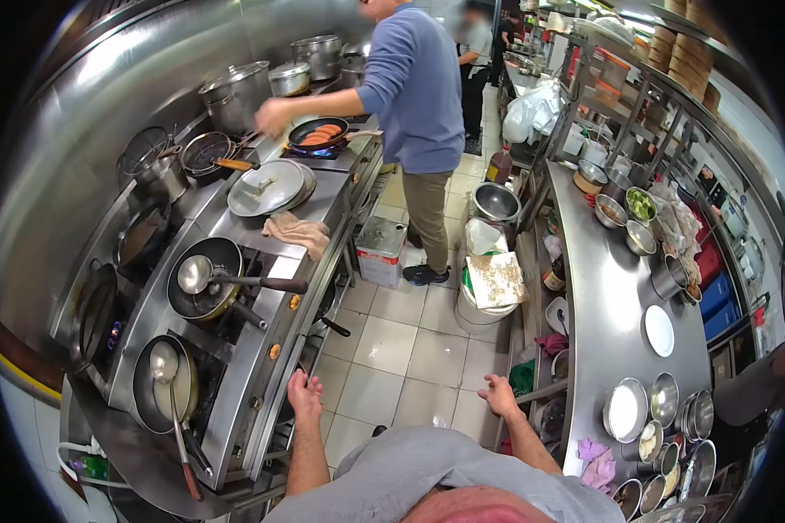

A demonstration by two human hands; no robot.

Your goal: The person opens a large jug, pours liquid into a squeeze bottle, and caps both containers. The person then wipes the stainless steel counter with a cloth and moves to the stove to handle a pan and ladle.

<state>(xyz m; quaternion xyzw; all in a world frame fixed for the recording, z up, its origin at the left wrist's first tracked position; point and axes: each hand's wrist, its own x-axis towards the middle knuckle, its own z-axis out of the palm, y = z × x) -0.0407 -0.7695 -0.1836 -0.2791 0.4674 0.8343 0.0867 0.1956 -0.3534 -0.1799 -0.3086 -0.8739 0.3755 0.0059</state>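
Low in front of my body, my left hand [305, 394] hangs beside the stove's front edge, its fingers apart and holding nothing. On the other side, my right hand [499, 395] is held out near the shelves under the steel counter, empty with fingers spread. Two pans stand on the stove to the left of my left hand. A ladle [194, 274] rests across the upper pan [221, 302], and another ladle [163, 362] lies in the lower pan [153, 417]. A pink cloth [296, 232] lies on the stove's edge farther up.
A person in a blue top [419, 87] stands ahead, one arm over the stove near a frying pan [318, 133] with orange pieces. A white bucket [484, 309] stands in the aisle. The steel counter [597, 340] on the right holds bowls and a white plate [659, 331].
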